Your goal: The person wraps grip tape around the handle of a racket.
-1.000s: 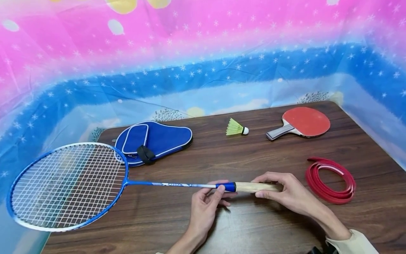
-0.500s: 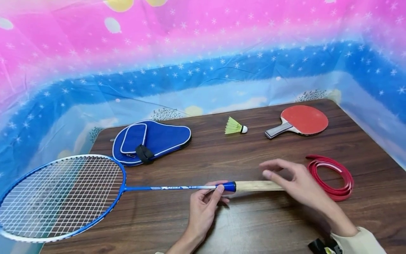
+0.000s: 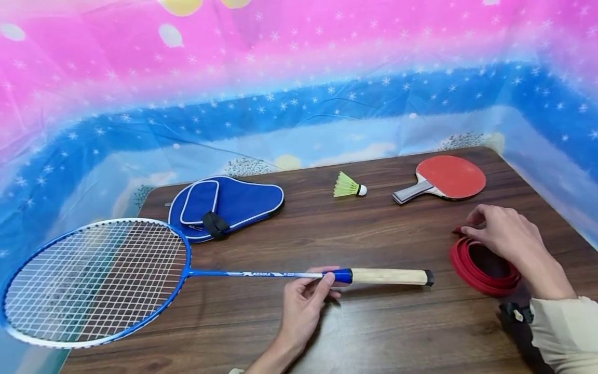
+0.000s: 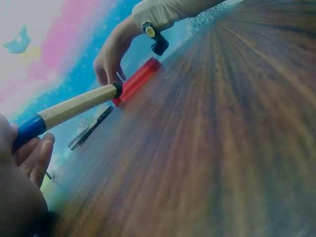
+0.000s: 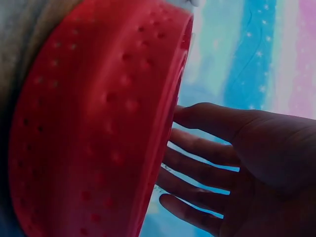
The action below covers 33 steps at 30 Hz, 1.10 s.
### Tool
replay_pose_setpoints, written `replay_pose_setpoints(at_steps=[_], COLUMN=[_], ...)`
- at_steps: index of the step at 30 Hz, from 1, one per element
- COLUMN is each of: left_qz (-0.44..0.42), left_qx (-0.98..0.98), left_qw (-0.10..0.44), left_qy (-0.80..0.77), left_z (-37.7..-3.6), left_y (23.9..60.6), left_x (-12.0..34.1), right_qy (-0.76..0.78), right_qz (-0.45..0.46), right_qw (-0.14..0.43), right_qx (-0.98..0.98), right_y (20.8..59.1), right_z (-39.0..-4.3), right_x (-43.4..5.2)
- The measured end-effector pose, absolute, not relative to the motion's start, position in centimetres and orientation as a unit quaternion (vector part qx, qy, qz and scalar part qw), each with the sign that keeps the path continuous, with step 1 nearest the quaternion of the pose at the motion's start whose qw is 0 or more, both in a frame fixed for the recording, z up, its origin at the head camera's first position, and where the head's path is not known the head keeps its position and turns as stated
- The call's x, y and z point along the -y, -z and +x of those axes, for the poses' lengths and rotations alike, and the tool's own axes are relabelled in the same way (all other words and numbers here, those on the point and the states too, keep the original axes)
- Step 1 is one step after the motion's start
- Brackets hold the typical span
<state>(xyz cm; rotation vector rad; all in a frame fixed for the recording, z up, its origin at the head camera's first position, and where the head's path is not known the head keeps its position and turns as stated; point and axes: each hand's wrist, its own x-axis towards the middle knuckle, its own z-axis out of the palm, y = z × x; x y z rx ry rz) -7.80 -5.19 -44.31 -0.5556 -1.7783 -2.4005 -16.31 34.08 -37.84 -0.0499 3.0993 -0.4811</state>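
Note:
My left hand holds a blue and white badminton racket by the blue cone, thumb on top and fingers beneath. The strung head points left, and the bare wooden handle with its black end cap points right. My right hand is over a coil of red grip tape, fingertips right at the coil's loose end. In the right wrist view the perforated tape stands close up, with the thumb at its edge and the relaxed fingers partly hidden behind it.
On the dark wooden table lie a blue racket case, a yellow shuttlecock and a red table tennis bat. A printed pink and blue cloth hangs behind. A black strap hangs by the right cuff.
My right hand has let go of the wooden handle and moved right to the coil of grip tape. The left hand keeps holding the racket, whose head has dipped slightly.

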Motion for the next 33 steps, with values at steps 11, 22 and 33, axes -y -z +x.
replay_pose_setpoints(at_steps=[11,22,33], left_qz=[-0.186,-0.204,-0.220], left_qx=[0.591,0.595,0.599], left_qw=[0.045,0.053,0.051], left_qy=[0.784,0.776,0.769], left_z=[-7.6,-7.8,-7.8], left_y=[44.4,44.5,44.5], left_x=[5.1,5.2,5.3], right_qy=[0.263,0.576,0.447], right_qz=[-0.127,-0.305,-0.346], right_qw=[-0.160,0.071,0.064], right_qx=[-0.943,-0.755,-0.822], right_y=[37.6,37.2,37.6], right_z=[-15.4,-13.5,-10.9], right_x=[-30.8,-24.2,-20.4])
